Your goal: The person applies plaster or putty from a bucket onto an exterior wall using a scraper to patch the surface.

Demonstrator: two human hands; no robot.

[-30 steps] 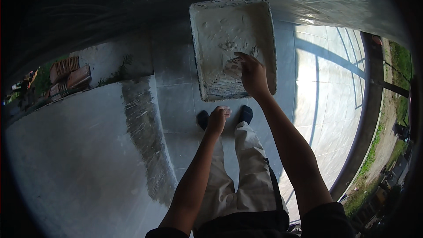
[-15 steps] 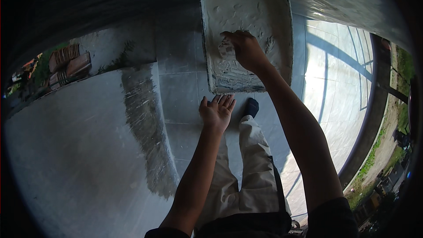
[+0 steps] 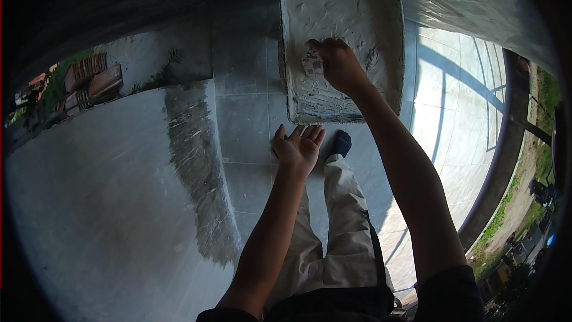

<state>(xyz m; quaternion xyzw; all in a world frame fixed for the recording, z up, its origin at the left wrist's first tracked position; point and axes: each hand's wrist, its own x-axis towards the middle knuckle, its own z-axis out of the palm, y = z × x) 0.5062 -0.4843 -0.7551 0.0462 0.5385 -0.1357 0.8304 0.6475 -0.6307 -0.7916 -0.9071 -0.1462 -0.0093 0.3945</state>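
Note:
A rectangular tray (image 3: 401, 53) with a crusted rim holds wet, off-white plaster (image 3: 333, 18) ahead of me. Over its left half, my right hand (image 3: 342, 68) is closed around a plaster-smeared scraper (image 3: 311, 64); its handle is hidden in my grip. The scraper's blade is down at the plaster. Palm up, my left hand (image 3: 299, 150) is at the tray's near edge with its fingers stretched out and thumb apart. Its fingertips meet the rim; whether they bear any weight I cannot tell.
Grey tiles (image 3: 244, 125) cover the floor, with my socked foot (image 3: 341, 144) below the tray. To the left is a pale wall surface (image 3: 101, 185) with a dark rough strip (image 3: 199, 173). Stacked roof tiles (image 3: 89, 80) lie far left. A dark beam (image 3: 509, 119) edges the sunlit floor.
The tray has shifted slightly right and away, and both hands have moved with it. My right hand keeps its hold on the scraper.

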